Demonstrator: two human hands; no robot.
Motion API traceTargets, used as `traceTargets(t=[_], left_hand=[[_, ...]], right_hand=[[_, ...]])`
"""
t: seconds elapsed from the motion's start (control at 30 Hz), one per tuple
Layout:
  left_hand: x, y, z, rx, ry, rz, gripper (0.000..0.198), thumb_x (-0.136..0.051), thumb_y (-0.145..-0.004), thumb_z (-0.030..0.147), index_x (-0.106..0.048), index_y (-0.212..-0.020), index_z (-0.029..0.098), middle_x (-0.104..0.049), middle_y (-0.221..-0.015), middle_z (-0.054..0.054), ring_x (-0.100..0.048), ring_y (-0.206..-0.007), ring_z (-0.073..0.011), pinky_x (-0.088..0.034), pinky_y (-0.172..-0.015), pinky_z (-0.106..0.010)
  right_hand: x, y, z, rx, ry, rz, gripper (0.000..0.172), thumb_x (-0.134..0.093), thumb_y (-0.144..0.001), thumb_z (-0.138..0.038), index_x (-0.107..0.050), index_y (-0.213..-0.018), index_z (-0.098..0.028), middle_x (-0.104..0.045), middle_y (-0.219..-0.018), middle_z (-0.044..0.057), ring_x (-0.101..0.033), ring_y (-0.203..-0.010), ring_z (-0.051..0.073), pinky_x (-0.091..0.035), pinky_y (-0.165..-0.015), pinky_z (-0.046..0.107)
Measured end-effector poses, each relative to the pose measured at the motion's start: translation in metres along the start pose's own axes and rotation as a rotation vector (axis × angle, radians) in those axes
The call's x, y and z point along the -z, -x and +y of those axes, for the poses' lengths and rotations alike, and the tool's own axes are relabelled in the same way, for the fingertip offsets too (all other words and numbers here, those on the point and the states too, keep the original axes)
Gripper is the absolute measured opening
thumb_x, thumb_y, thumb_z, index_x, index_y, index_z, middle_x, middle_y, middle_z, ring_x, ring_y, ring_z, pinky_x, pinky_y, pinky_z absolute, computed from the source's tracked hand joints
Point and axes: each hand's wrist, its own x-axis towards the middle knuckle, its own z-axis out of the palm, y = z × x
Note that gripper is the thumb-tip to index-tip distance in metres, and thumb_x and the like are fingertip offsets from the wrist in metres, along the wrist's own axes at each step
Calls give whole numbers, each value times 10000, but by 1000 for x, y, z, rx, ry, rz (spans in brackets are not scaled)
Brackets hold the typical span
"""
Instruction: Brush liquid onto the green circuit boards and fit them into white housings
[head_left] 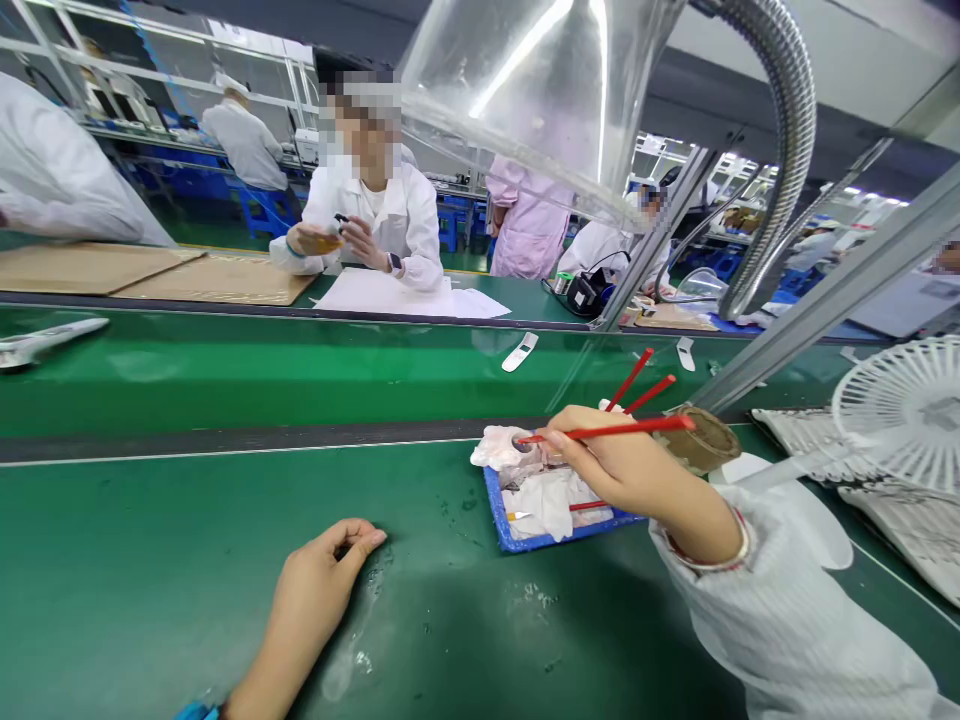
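My right hand [626, 470] is closed on a thin red-handled brush [622, 431], its tip over a small blue tray [517, 538] lined with crumpled white cloth [544, 495]. Another red brush lies in the tray. Two more red sticks [637, 385] stand behind my hand next to a brown tape roll [701, 440]. My left hand [319, 585] rests on the green bench mat [187, 570], fingers curled inward with nothing visible in them.
A green conveyor belt [300, 365] runs across, carrying white handset-like parts [519, 352]. A white desk fan [900, 410] stands at right. A clear fume hood on a flexible metal hose [780, 150] hangs overhead. Across the belt, a person in a white coat handles a small item.
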Motion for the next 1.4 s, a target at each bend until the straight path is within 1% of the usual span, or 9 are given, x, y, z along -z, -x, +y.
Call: traceTargets(t=[0.2, 0.3, 0.53, 0.63, 0.77, 0.93, 1.1, 1.27, 1.4], left_hand=[[-2, -3, -6, -41, -15, 9, 351, -432, -749, 521, -677, -730, 271, -715, -788, 7, -640, -762, -225, -458, -613, -259], [-4, -4, -8, -56, -1, 8, 352, -395, -779, 487, -675, -775, 274, -722, -844, 7, -647, -832, -223, -475, -653, -265], [-4, -5, -8, -51, 30, 32, 331, -376, -796, 406, -662, -898, 273, -720, -913, 5, -647, -893, -216, -493, -681, -281], [-3, -4, -7, -39, 21, 17, 346, -363, -805, 405, -653, -935, 269, -717, -924, 2, -639, -903, -220, -486, -680, -287], [-1, -3, -3, -2, -10, -13, 343, -354, -821, 394, -638, -969, 273, -712, -937, 17, -626, -913, -213, -468, -694, -284], [2, -1, 4, 45, -28, -56, 340, -333, -843, 390, -614, -1004, 283, -700, -976, 33, -600, -959, -202, -448, -703, -272], [2, -2, 4, 63, -70, -78, 346, -316, -855, 405, -593, -1031, 296, -687, -998, 49, -581, -963, -207, -427, -706, -277], [2, -2, 4, 67, -82, -88, 345, -311, -858, 396, -589, -1039, 302, -680, -1005, 60, -579, -927, -203, -414, -689, -277], [4, -1, 8, 67, -80, -86, 355, -305, -858, 394, -595, -1037, 297, -674, -1014, 54, -579, -920, -207, -411, -676, -278]], right_hand=[[19, 23, -7, 280, 244, -19, 176, -354, -889, -144, -527, -911, -168, -623, -818, 64, -567, -703, 171, -414, -625, 282], [20, 32, -10, 334, 260, 10, 174, -363, -860, -97, -514, -900, -175, -618, -790, 61, -550, -670, 162, -403, -594, 271], [6, 15, -6, 231, 267, -120, 212, -318, -896, -135, -497, -794, -182, -574, -729, 37, -507, -609, 153, -386, -589, 279], [12, 10, -8, 186, 256, -89, 181, -337, -912, -175, -498, -830, -179, -584, -744, 35, -522, -616, 156, -384, -581, 279], [21, 15, -19, 260, 286, -68, 166, -338, -889, -132, -494, -856, -178, -594, -768, 45, -524, -624, 157, -369, -553, 272], [15, 13, -27, 257, 277, -52, 173, -351, -882, -131, -502, -808, -173, -564, -693, 30, -499, -586, 162, -356, -539, 278], [1, -12, -8, -6, 53, -41, 188, -386, -900, -169, -530, -780, -168, -603, -730, 25, -563, -646, 149, -401, -609, 255], [-14, -28, 13, -48, 38, 16, 280, -386, -910, -170, -526, -667, -166, -630, -749, 30, -575, -645, 137, -410, -640, 247], [-15, -24, 11, -29, 46, 3, 229, -401, -898, -150, -547, -722, -168, -626, -707, 15, -578, -649, 141, -415, -637, 244]])
